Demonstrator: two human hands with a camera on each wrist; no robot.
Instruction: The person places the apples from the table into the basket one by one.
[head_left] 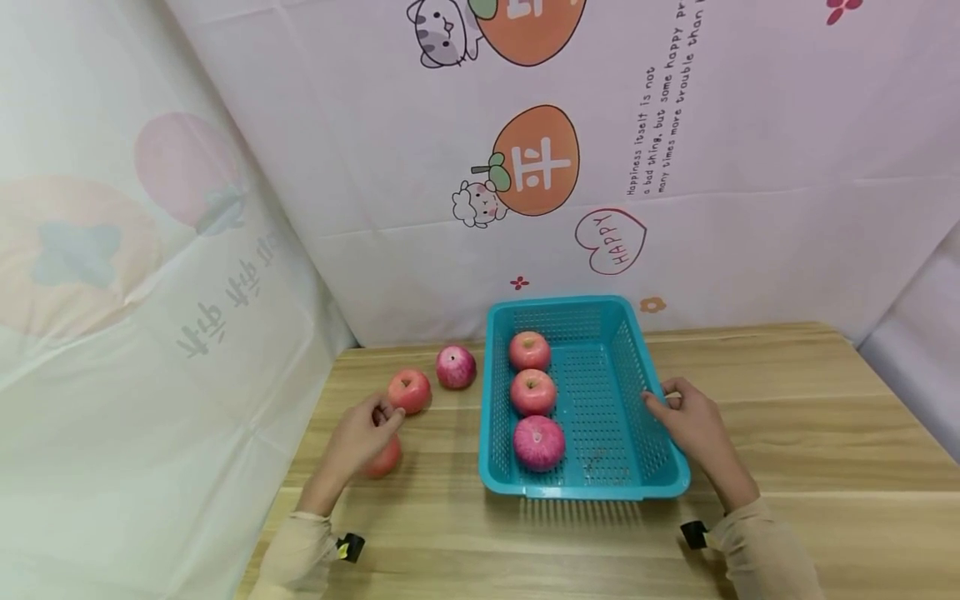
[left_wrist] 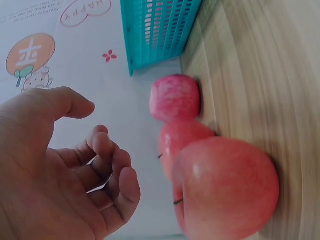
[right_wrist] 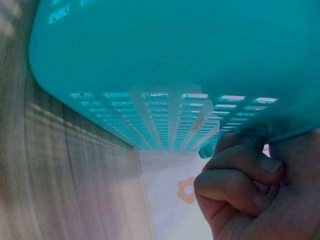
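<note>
Head view, centre: our right hand (head_left: 693, 425) curls its fingers (right_wrist: 240, 170) over the right rim of the teal basket (head_left: 645, 367), which holds three apples in a row. Lower left: our left hand (head_left: 363, 433), fingers loosely bent and holding nothing, hovers over the nearest apple (left_wrist: 225, 187); two more apples lie beyond it on the worktop (head_left: 787, 433).
</note>
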